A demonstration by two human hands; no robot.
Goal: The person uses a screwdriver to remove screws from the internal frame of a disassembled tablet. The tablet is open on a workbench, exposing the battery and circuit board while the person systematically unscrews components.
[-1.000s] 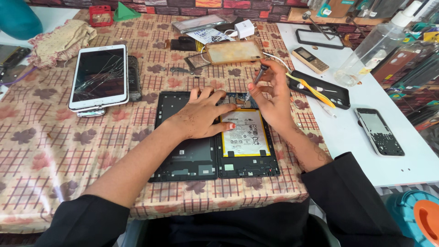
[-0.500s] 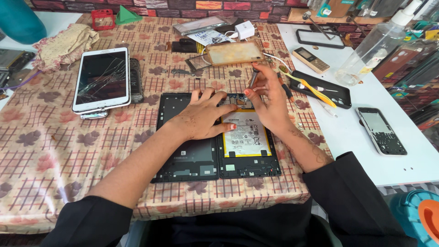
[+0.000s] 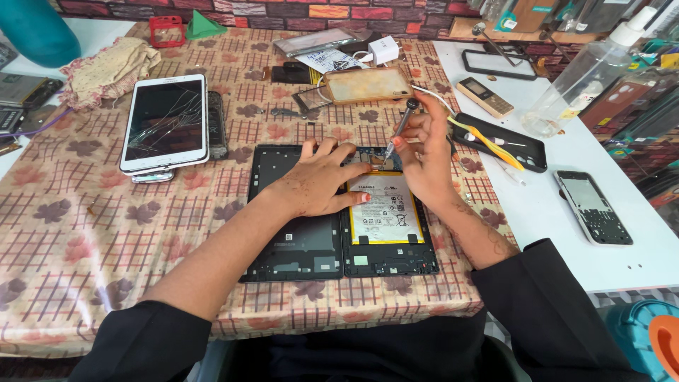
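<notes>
Right hand (image 3: 424, 152): grip pinching a slim screwdriver (image 3: 399, 128), tip down on the opened tablet (image 3: 311, 244) just below. Left hand (image 3: 318, 180): grip spread flat on it, beside the battery (image 3: 385, 212).

I am in a phone and tablet repair workshop: my bench (image 3: 85, 233) carries an opened tablet (image 3: 339, 233), with a cracked tablet (image 3: 166, 122) left of it and loose phones (image 3: 593, 209) to its right.

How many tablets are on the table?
2: the opened tablet lies under both hands, and the white tablet with a cracked screen lies to its upper left. More may be hidden in the clutter.
</notes>
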